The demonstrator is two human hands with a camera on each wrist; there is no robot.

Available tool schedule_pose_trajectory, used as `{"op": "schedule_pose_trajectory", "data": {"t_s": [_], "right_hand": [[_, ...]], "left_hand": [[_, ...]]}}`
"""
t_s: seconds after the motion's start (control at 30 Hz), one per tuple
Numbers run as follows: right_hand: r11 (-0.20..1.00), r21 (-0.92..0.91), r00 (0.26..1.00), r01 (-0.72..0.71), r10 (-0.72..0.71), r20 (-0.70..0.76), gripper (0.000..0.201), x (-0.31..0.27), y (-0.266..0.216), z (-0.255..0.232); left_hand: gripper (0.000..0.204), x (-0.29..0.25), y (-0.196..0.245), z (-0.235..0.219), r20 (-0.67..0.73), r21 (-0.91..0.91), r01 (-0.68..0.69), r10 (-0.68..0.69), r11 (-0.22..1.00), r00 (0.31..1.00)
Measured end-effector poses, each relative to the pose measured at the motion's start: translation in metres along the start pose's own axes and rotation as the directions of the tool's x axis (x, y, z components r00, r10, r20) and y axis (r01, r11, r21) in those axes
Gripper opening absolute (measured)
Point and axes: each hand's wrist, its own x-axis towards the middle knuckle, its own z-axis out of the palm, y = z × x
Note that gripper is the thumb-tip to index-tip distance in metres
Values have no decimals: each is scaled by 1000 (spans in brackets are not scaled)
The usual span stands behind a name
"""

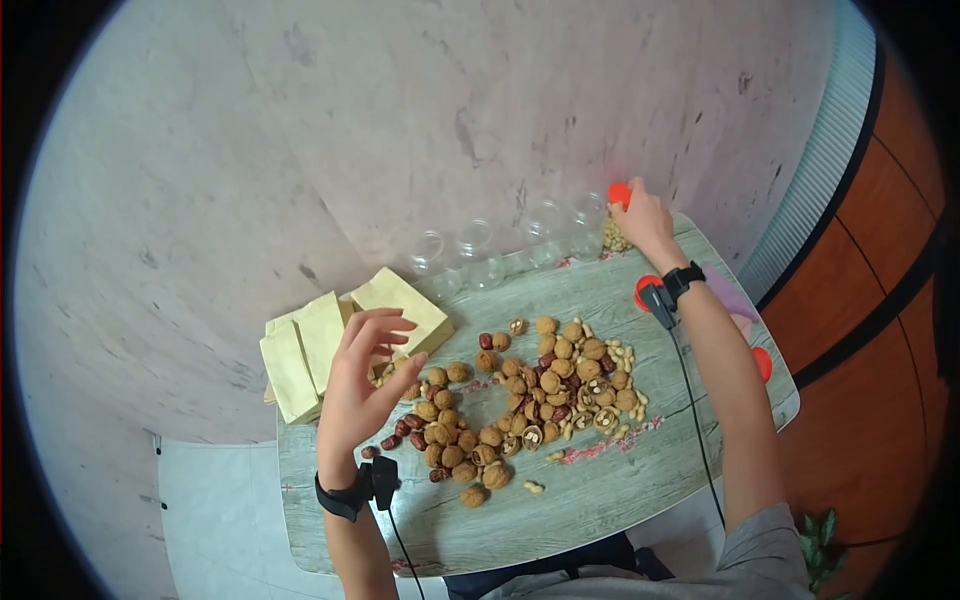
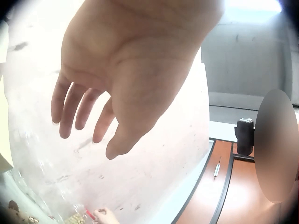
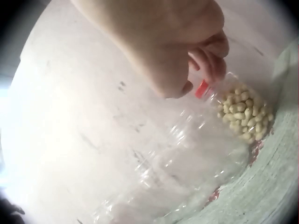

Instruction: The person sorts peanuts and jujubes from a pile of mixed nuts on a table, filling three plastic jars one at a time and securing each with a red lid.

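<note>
My right hand [image 1: 648, 222] grips the red lid [image 1: 619, 194] on a clear jar of peanuts [image 1: 616, 236] at the table's far right corner. In the right wrist view the fingers curl round the red lid [image 3: 202, 89], above the peanuts [image 3: 245, 112] in the jar. My left hand [image 1: 362, 385] hangs in the air over the left side of the table, fingers loosely bent and thumb apart, holding nothing. Walnuts [image 1: 496, 475], red dates [image 1: 390, 441] and peanuts lie piled below and beside it. In the left wrist view the left hand [image 2: 126, 70] shows its palm.
Several clear empty jars [image 1: 478, 255] line the wall edge left of the peanut jar. Yellow paper stacks [image 1: 400, 310] lie at the far left. Red lids [image 1: 763, 365] and a purple cloth [image 1: 728, 292] are on the right side. A cable [image 1: 700, 430] hangs from my right wrist.
</note>
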Motion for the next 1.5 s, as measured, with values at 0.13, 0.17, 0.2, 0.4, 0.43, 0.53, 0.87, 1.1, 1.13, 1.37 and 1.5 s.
{"op": "schedule_pose_trajectory", "data": {"t_s": [0.13, 0.17, 0.2, 0.4, 0.43, 0.53, 0.87, 1.1, 1.13, 1.37, 1.5], "right_hand": [[988, 7, 975, 156, -155, 160, 37, -16, -23, 6], [987, 1, 975, 158, -156, 159, 37, -17, -24, 7], [981, 2, 961, 192, -188, 203, 32, -17, -25, 9], [955, -71, 956, 287, -280, 91, 23, -41, -48, -11], [960, -94, 965, 264, -264, 14, 25, -50, -59, -25], [927, -57, 929, 370, -370, 18, 25, -89, -95, -68], [768, 279, 722, 576, -639, 267, 23, -217, -176, -79], [686, 281, 597, 671, -724, 345, 23, -244, -173, -46], [674, 264, 592, 690, -735, 329, 23, -243, -171, -45], [798, 406, 665, 445, -598, 447, 24, -222, -190, -85], [867, 362, 790, 342, -474, 390, 18, -194, -175, -72]], "left_hand": [[30, -8, -13, -3, 19, -56, 18, -17, 998, 1000], [30, -10, -14, -5, 16, -62, 17, -16, 998, 1000], [29, -11, -14, -6, 44, -78, 20, -16, 997, 999], [29, -19, -20, -26, 101, -72, 48, -40, 996, 994], [28, -20, -24, -33, 121, -48, 53, -47, 997, 992], [28, -27, -40, -49, 120, -49, 106, -99, 993, 988], [17, -25, -94, -39, 68, 210, 206, -224, 956, 972], [35, -32, -123, -5, 155, 492, 239, -354, 837, 922], [35, -32, -131, 2, 152, 494, 242, -357, 835, 922], [50, -25, -136, 22, 182, 598, 323, -516, 734, 837], [40, -28, -159, 29, 120, 566, 320, -460, 760, 880]]}}
